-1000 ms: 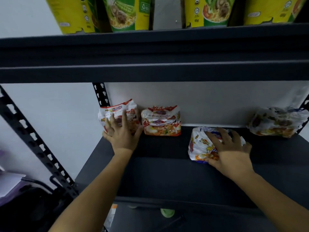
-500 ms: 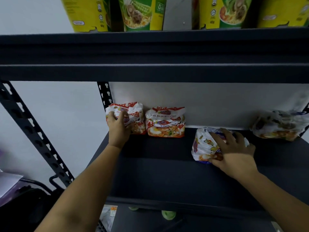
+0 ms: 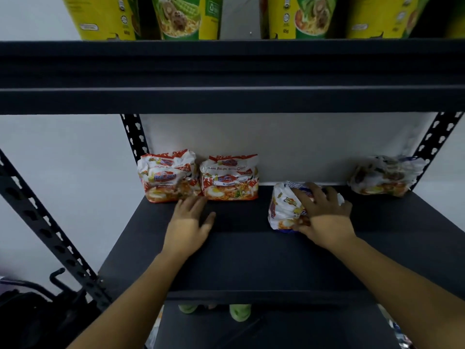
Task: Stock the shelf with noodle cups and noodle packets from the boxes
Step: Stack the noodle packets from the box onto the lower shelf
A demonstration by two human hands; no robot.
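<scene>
Two red and white noodle packets stand against the back wall of the dark shelf (image 3: pixel 239 260): the left packet (image 3: pixel 167 176) and a second packet (image 3: pixel 230 180) beside it. My left hand (image 3: pixel 190 220) lies flat on the shelf just in front of them, fingers relaxed, holding nothing. My right hand (image 3: pixel 320 217) grips a white and blue noodle packet (image 3: pixel 284 207) lying mid-shelf. Another white packet (image 3: pixel 385 176) sits at the back right corner.
Yellow and green noodle cups (image 3: pixel 186 17) line the upper shelf above a thick black beam (image 3: pixel 231 76). Perforated black uprights (image 3: pixel 134 137) frame the shelf. Green shoes (image 3: pixel 240 312) show below the shelf's front edge. A dark object lies at lower left.
My left hand let go of the left red packet and drew back onto the shelf. The packet now stands upright. My right hand stays on the white and blue packet.
</scene>
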